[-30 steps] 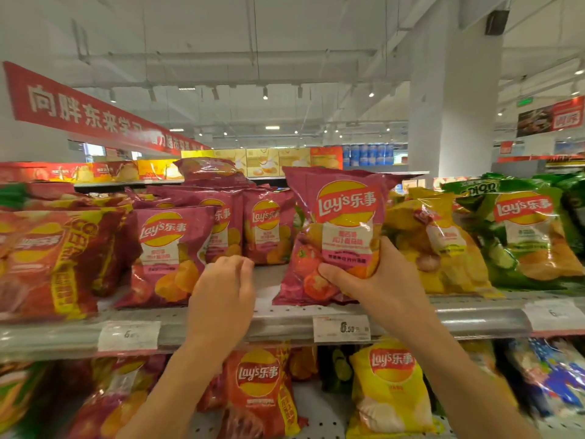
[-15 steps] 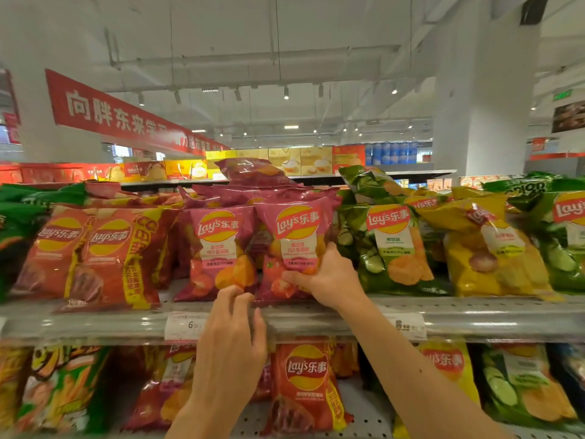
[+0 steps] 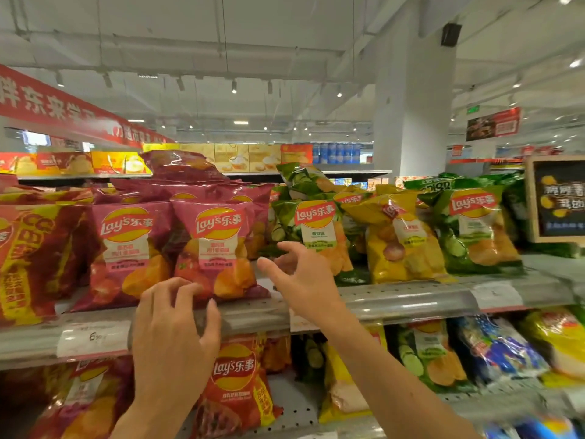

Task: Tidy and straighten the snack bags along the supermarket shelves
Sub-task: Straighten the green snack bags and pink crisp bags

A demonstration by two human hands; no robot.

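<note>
Two pink Lay's bags stand upright side by side on the top shelf (image 3: 411,304): one at the left (image 3: 126,251), one at the right (image 3: 218,248). My left hand (image 3: 174,337) hovers in front of the shelf rail below the right pink bag, fingers loosely curled and holding nothing. My right hand (image 3: 300,277) is spread open just to the right of that bag, free of it, in front of a green Lay's bag (image 3: 313,236). A yellow bag (image 3: 402,242) and another green bag (image 3: 474,229) stand further right.
Dark red bags (image 3: 34,255) fill the shelf's left end. A framed chalkboard sign (image 3: 557,199) stands at the right end. The lower shelf holds a red Lay's bag (image 3: 235,384) and mixed yellow, green and blue bags. A white pillar (image 3: 414,106) rises behind.
My right hand has let go of the pink bag, which now stands beside the other pink bag, and moved right with fingers spread. My left hand has risen toward the shelf rail.
</note>
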